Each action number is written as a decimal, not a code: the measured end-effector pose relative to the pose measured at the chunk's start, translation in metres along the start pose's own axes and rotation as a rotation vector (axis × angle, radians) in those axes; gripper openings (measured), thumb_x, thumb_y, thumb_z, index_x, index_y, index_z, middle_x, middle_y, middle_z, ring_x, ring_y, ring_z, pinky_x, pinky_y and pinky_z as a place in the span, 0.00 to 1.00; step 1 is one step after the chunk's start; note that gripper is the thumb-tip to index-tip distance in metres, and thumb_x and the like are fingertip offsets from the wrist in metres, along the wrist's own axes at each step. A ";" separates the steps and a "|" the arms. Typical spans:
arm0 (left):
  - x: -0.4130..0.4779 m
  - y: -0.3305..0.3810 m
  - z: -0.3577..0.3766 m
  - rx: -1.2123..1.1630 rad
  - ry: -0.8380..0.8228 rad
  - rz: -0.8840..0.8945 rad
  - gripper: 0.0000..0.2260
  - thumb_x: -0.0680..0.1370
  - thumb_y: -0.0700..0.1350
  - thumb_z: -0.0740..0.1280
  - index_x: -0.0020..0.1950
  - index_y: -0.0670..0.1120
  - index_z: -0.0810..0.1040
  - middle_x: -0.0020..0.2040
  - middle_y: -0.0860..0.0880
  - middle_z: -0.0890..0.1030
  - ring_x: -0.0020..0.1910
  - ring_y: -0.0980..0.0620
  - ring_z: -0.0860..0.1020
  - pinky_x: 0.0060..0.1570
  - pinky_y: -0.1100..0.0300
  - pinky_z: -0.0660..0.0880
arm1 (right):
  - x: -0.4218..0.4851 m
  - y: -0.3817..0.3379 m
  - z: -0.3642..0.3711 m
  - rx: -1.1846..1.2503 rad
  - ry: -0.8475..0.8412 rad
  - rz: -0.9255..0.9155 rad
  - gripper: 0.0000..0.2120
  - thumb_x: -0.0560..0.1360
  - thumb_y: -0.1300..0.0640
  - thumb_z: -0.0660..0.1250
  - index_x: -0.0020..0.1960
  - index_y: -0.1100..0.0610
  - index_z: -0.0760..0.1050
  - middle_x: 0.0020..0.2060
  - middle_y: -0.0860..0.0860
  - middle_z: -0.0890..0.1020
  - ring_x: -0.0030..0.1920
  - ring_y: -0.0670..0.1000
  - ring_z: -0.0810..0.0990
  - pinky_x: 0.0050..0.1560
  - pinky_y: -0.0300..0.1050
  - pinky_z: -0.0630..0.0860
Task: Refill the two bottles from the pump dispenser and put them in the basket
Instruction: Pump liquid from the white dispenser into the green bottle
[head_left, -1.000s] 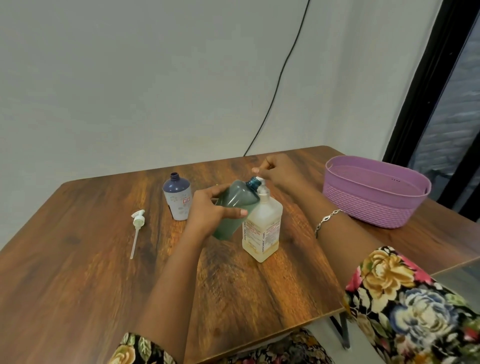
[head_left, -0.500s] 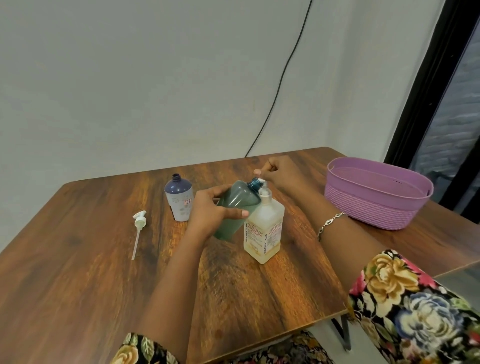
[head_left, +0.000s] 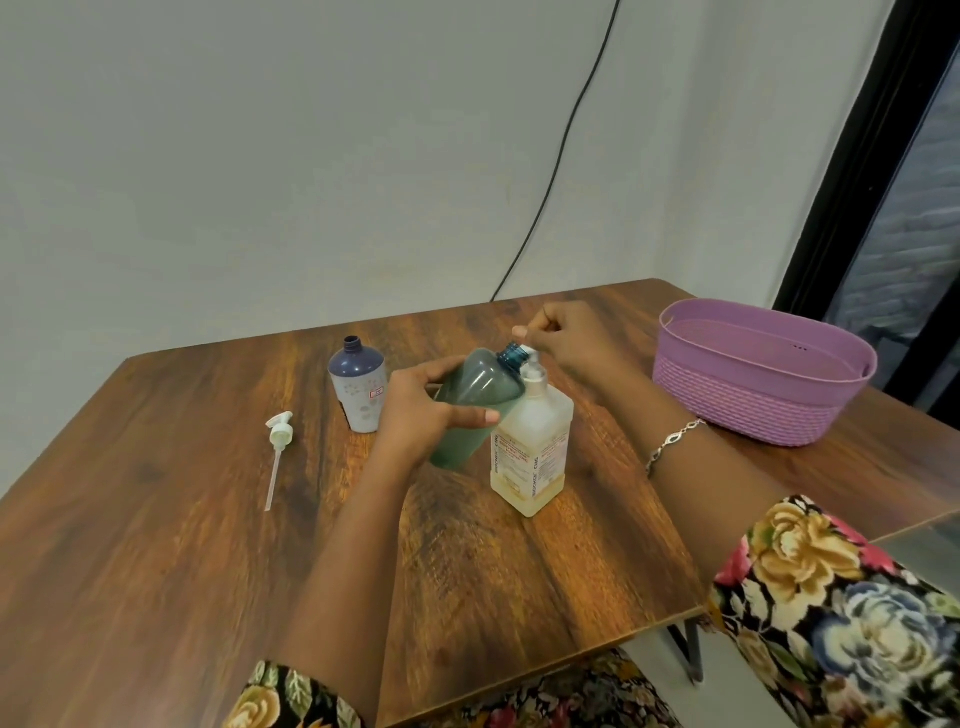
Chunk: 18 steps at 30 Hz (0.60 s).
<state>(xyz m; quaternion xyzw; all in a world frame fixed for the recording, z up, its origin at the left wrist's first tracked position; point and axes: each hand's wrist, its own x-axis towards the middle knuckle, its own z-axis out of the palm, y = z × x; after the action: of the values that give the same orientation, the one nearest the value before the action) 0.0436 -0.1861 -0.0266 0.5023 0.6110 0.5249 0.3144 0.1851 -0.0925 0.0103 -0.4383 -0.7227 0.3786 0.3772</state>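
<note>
Holding a translucent green plastic bottle (head_left: 475, 405) just above centre of the frame, our left hand (head_left: 421, 415) wraps its fingers and thumb around the bottle's middle. The green bottle is lifted off the table and tilted. Its long axis runs from lower left to upper right, and its open, uncapped blue neck points to the upper right, right at the white spout of a square clear plastic pump dispenser (head_left: 535, 447). The pump dispenser stands upright just right of centre, holding pale yellowish liquid, and the green bottle's side rests against its shoulder.

Our right hand (head_left: 566, 343) sits on top of the dispenser's pump head with its fingers curled over it. Whether it is pressing down or only grasping, we cannot tell. A silver chain bracelet (head_left: 672, 441) circles that wrist.

Left of our left hand stands a short white plastic bottle with a dark purple top (head_left: 358, 387), upright, cap off, mouth pointing up. Further left, a loose white pump head with a thin tube (head_left: 278, 447) lies flat, tube pointing toward the bottom of the frame.

An oval purple woven-look plastic basket (head_left: 753, 410) sits at the right, well apart from both bottles. Everything rests on a brown wood-grain table (head_left: 156, 545). A black cable (head_left: 561, 156) runs down the pale wall behind.
</note>
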 end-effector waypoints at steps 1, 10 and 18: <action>0.000 0.002 0.000 0.000 -0.001 0.009 0.30 0.62 0.37 0.77 0.63 0.46 0.76 0.56 0.50 0.78 0.56 0.49 0.74 0.58 0.50 0.71 | 0.001 -0.004 -0.003 -0.006 0.010 -0.004 0.12 0.75 0.61 0.67 0.34 0.58 0.70 0.31 0.47 0.74 0.28 0.34 0.72 0.31 0.29 0.67; -0.001 -0.002 0.001 0.008 -0.021 -0.012 0.29 0.62 0.36 0.77 0.62 0.46 0.76 0.54 0.51 0.78 0.54 0.50 0.74 0.56 0.52 0.72 | 0.001 0.003 0.000 -0.075 -0.045 0.008 0.13 0.76 0.59 0.66 0.34 0.56 0.68 0.31 0.48 0.74 0.31 0.39 0.71 0.33 0.34 0.66; -0.002 0.006 -0.001 -0.004 -0.013 -0.006 0.29 0.63 0.36 0.77 0.63 0.46 0.75 0.53 0.52 0.77 0.55 0.50 0.74 0.58 0.48 0.72 | -0.001 -0.015 -0.008 -0.121 -0.067 -0.010 0.12 0.75 0.60 0.67 0.34 0.57 0.70 0.33 0.49 0.75 0.34 0.41 0.72 0.33 0.33 0.66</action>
<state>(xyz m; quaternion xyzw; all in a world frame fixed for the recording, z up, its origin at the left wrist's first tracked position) 0.0452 -0.1886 -0.0209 0.5033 0.6096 0.5218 0.3207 0.1870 -0.0963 0.0269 -0.4439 -0.7586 0.3467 0.3277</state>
